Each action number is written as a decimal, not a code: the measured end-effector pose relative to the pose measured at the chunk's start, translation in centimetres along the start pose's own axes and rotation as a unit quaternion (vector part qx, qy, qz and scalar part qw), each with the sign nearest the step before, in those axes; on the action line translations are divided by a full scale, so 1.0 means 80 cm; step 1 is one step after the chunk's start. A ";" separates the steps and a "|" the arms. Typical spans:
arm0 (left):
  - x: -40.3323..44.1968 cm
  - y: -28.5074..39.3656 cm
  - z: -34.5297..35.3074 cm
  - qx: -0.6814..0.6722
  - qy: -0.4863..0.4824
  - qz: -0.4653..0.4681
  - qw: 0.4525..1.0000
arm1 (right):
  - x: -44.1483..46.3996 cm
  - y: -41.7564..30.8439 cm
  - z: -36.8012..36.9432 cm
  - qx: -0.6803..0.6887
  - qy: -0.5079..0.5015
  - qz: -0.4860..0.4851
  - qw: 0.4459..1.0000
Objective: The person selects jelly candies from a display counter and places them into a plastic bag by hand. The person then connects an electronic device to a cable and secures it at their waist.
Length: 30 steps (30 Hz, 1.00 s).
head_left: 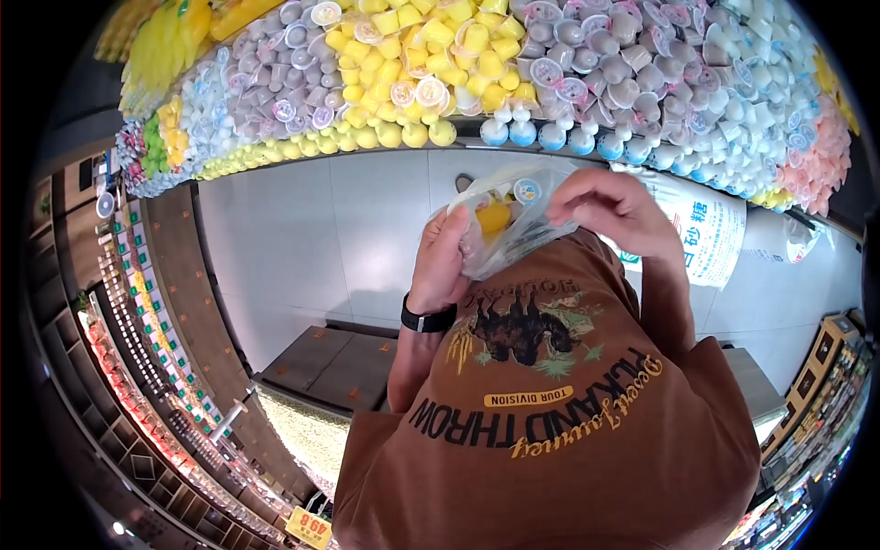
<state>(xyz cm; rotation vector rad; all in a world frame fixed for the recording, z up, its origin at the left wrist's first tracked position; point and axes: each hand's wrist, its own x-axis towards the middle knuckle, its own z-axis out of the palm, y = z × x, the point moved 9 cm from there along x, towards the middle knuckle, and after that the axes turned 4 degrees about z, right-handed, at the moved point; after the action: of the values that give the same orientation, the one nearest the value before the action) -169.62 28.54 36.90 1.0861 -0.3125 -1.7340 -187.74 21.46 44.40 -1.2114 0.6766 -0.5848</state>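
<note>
My left hand [441, 261], with a black band on its wrist, is closed around the side of a clear plastic bag [527, 236]. Inside the bag I see a yellow jelly cup [493, 217] and a small cup with a blue-and-white lid [527, 191]. My right hand [612, 209] is at the bag's right edge, its thumb and fingers bent together on the thin plastic. The fingertips partly hide that edge. Both hands are in front of my brown T-shirt, apart from the display.
A wide display of jelly cups [458, 50] in yellow, purple and pale blue curves across the front. White printed sacks [710, 229] rest below it at the right. A dark-topped stand [325, 367] is behind my left arm. Grey tiled floor [302, 243] lies between.
</note>
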 end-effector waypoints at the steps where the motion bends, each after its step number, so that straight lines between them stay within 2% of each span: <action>1: -0.001 0.002 0.003 0.002 -0.004 -0.001 1.000 | 0.002 0.018 0.008 0.017 0.001 0.030 0.999; 5: -0.008 0.010 0.014 0.013 -0.017 -0.005 1.000 | 0.012 0.039 0.028 -0.142 -0.032 0.026 0.989; 9: -0.011 0.010 0.015 0.005 -0.041 -0.004 0.999 | 0.027 0.087 0.033 -0.131 -0.071 0.057 0.987; 12: -0.016 0.013 0.015 0.023 -0.050 0.000 0.998 | 0.042 0.134 0.048 -0.201 -0.088 0.027 0.975; 15: -0.017 0.014 0.017 0.026 -0.021 0.007 0.999 | 0.059 0.166 0.064 -0.306 -0.094 0.114 0.940; 18: -0.019 0.016 0.022 0.037 -0.033 0.017 0.999 | 0.060 0.173 0.073 -0.251 -0.099 0.252 0.929; 19: -0.019 0.013 0.025 0.035 -0.049 0.009 0.998 | 0.056 0.184 0.070 -0.156 -0.052 0.331 0.929; 21: -0.018 0.003 0.027 0.031 -0.078 -0.011 0.996 | 0.034 0.213 0.076 0.044 0.041 0.474 0.878; 22: -0.016 0.000 0.024 0.039 -0.076 -0.010 0.996 | 0.056 0.209 0.084 -0.089 -0.047 0.375 0.922; 23: -0.013 -0.003 0.021 0.046 -0.074 -0.008 0.996 | 0.077 0.218 0.095 -0.219 -0.133 0.261 0.931; 24: -0.011 -0.004 0.020 0.054 -0.072 -0.006 0.996 | 0.087 0.231 0.113 -0.341 -0.213 0.137 0.905; 25: -0.013 0.000 0.023 0.041 -0.066 0.000 0.997 | 0.087 0.280 0.112 -0.173 -0.173 0.202 0.948; 26: -0.017 0.005 0.029 0.027 -0.059 0.006 0.998 | 0.082 0.327 0.112 0.003 -0.133 0.263 0.956; 27: -0.021 0.007 0.034 0.013 -0.052 0.011 0.999 | 0.077 0.372 0.113 0.177 -0.077 0.309 0.931; 30: -0.028 0.001 0.034 0.019 -0.014 0.026 0.999 | 0.036 0.163 0.066 0.024 0.024 0.183 0.983</action>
<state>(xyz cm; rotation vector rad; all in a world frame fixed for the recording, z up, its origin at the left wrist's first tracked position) -171.50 29.69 39.63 1.0726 -0.3884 -1.7039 -181.24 26.02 32.41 -0.9987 0.8970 -0.3214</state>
